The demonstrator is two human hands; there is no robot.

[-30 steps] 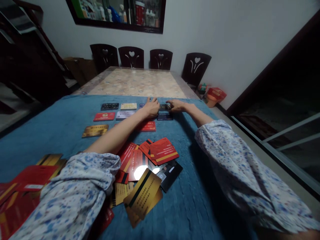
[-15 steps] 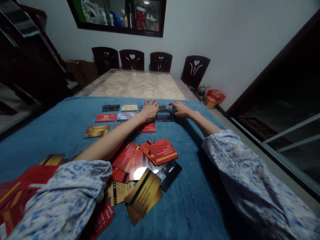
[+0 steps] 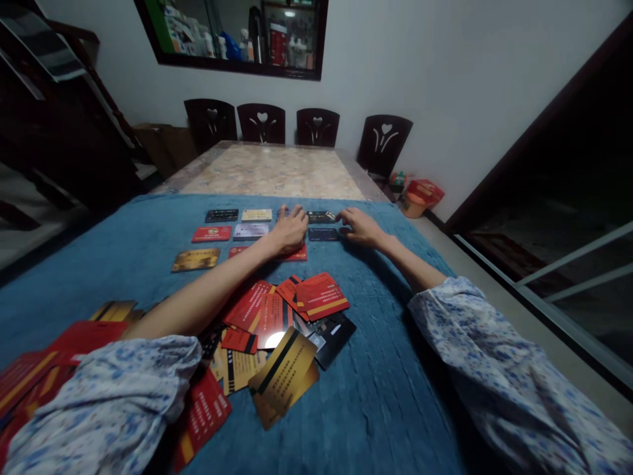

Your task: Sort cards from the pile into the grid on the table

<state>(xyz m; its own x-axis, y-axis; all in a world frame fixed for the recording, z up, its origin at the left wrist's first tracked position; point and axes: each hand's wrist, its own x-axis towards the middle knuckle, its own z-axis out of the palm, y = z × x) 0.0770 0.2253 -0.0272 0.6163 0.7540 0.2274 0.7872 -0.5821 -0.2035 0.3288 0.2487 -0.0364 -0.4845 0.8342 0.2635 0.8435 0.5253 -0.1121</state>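
Rows of cards lie on a blue cloth. My left hand (image 3: 290, 229) rests over the middle of them with its fingers spread, partly covering a blue card and a red card (image 3: 298, 253). At the right end of the back row, my right hand (image 3: 360, 226) has its fingertips beside a black card (image 3: 322, 217), fingers apart. A dark blue card (image 3: 323, 235) lies just in front of that one. Further left are a cream card (image 3: 256, 216), a lilac card (image 3: 250, 231), a red card (image 3: 211, 234), a black card (image 3: 221, 216) and a gold card (image 3: 196, 260).
Loose red, gold and black cards (image 3: 322, 296) overlap in a pile below my forearms. More red cards (image 3: 89, 338) lie under my left sleeve. Beyond the blue cloth (image 3: 386, 396) the marbled tabletop (image 3: 277, 169) reaches several dark chairs (image 3: 384, 145).
My left hand has shifted slightly left and its fingers cover less of the black card. My right hand stays beside that card. The camera view has shifted a little.
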